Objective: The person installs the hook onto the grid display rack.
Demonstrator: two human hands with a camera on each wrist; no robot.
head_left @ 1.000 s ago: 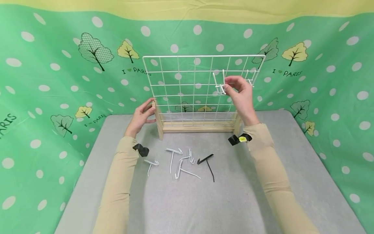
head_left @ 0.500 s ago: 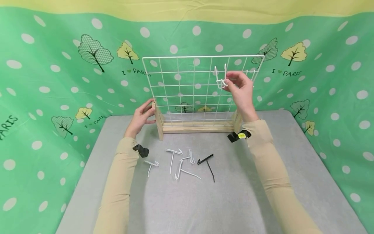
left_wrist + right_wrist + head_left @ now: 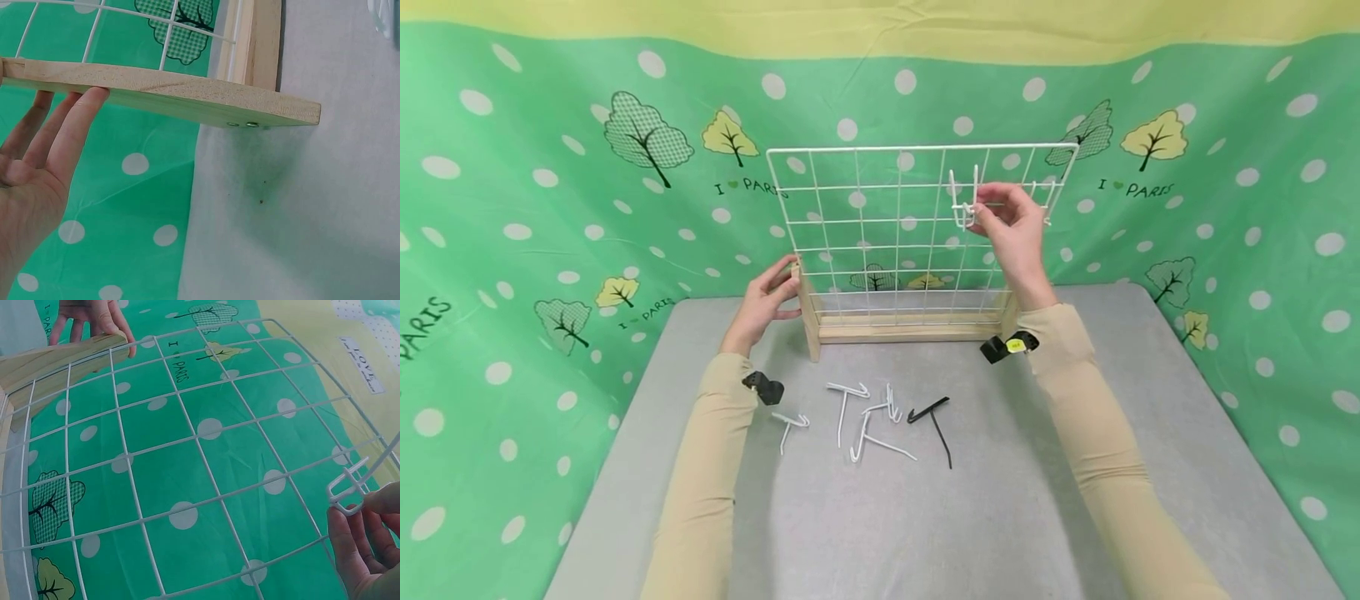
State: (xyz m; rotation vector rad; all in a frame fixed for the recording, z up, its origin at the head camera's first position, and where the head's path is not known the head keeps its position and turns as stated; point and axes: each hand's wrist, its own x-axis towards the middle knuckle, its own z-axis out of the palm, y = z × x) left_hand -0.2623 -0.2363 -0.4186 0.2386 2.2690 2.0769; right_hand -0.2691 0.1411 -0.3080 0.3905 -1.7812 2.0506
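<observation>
In the head view, my right hand (image 3: 1017, 229) pinches a white wire hook (image 3: 962, 207) between thumb and fingers. Two long prongs of it point up, in front of the upper right of the white wire grid (image 3: 899, 187). Contact between hook and grid cannot be made out. The right wrist view shows the same hook (image 3: 345, 487) at the fingertips. My left hand (image 3: 762, 302) holds the upper end of the grid stand's left wooden post (image 3: 807, 315). Several of its fingers (image 3: 75, 131) lie straight against the post's outer side.
Several white wire hooks (image 3: 842, 412) and one black hook (image 3: 934, 414) lie on the grey table (image 3: 1000, 517) before the stand. Another white hook (image 3: 1049, 218) hangs at the grid's upper right, partly behind my right hand. A green dotted cloth (image 3: 512, 250) stands behind.
My right hand has lifted the white hook a little and brought it more upright, then shifted it slightly left. The left hand has stayed on the post.
</observation>
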